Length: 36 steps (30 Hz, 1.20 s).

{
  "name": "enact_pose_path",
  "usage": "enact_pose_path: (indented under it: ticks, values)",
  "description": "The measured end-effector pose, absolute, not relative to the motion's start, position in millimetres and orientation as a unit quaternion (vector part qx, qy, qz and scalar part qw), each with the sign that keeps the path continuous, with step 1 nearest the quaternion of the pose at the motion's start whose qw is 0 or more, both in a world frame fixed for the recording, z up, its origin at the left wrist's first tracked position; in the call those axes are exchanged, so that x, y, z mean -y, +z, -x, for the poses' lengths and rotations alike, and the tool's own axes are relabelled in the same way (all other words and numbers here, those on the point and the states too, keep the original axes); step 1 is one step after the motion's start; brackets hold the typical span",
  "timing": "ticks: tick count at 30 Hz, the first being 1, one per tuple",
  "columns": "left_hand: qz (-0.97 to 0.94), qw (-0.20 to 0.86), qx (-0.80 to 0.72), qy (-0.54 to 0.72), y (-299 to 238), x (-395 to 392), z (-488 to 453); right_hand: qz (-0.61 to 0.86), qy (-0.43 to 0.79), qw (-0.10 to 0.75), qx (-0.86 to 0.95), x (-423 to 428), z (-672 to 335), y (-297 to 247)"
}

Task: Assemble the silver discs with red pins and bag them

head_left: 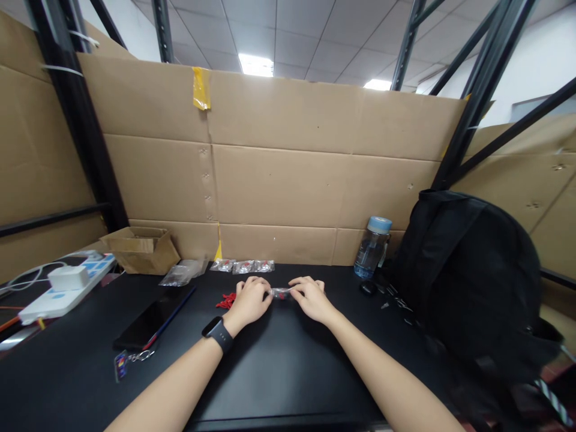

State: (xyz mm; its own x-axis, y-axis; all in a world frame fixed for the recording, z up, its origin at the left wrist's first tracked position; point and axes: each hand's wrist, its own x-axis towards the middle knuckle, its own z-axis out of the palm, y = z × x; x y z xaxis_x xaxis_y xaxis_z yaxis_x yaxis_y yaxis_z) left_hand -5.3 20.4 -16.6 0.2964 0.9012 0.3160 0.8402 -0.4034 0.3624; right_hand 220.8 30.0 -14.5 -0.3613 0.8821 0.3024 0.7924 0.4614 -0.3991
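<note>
A small clear plastic packet (281, 294) with something red inside lies low over the black table, between my two hands. My left hand (252, 300), with a dark watch on its wrist, pinches the packet's left end. At the right end, the fingers of my right hand (311, 298) close on it. Just left of my left hand sits a small heap of red cords (226, 301), partly covered by that hand. Behind the hands, several similar clear packets (243, 267) lie in a row by the cardboard wall.
Left on the table are a phone (153, 318) with a keychain (121, 365), clear plastic bags (182, 273), an open cardboard box (143, 249) and a white power strip (67, 288). A water bottle (371, 247) and black backpack (468, 282) stand on the right.
</note>
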Motion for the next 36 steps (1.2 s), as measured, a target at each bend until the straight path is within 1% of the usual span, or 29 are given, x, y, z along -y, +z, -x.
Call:
enact_pose_path:
  ticks: [2, 6, 10, 13, 16, 20, 24, 30, 33, 36]
  values:
    - [-0.794, 0.084, -0.552, 0.241, -17, -22, 4, 0.521, 0.107, 0.251, 0.809, -31, -222, -14]
    - [-0.793, 0.093, -0.556, 0.233, -18, -23, 2, 0.540, 0.116, 0.232, 0.801, -34, -224, -17]
    - [-0.801, 0.070, -0.552, 0.219, -18, -19, 0, 0.556, 0.068, 0.214, 0.800, -35, -224, -22]
    - [-0.801, 0.057, -0.555, 0.219, -16, -16, -1, 0.564, 0.029, 0.221, 0.795, -33, -225, -19]
    - [-0.797, 0.055, -0.559, 0.222, -14, -15, -1, 0.523, 0.036, 0.225, 0.821, -27, -228, -12]
    - [-0.797, 0.060, -0.557, 0.225, -13, -14, -1, 0.448, 0.084, 0.199, 0.868, -20, -227, -8]
    - [-0.799, 0.055, -0.555, 0.226, -9, -14, 2, 0.451, 0.072, 0.186, 0.870, -21, -223, -10]
    - [-0.747, -0.015, -0.607, 0.273, 10, -23, 30, 0.493, 0.049, 0.166, 0.852, -26, -220, -10]
    - [-0.720, -0.020, -0.634, 0.282, 17, -31, 53, 0.513, 0.035, 0.162, 0.842, -32, -219, -14]
    - [-0.715, -0.008, -0.651, 0.254, 18, -40, 79, 0.528, 0.004, 0.158, 0.834, -44, -218, -15]
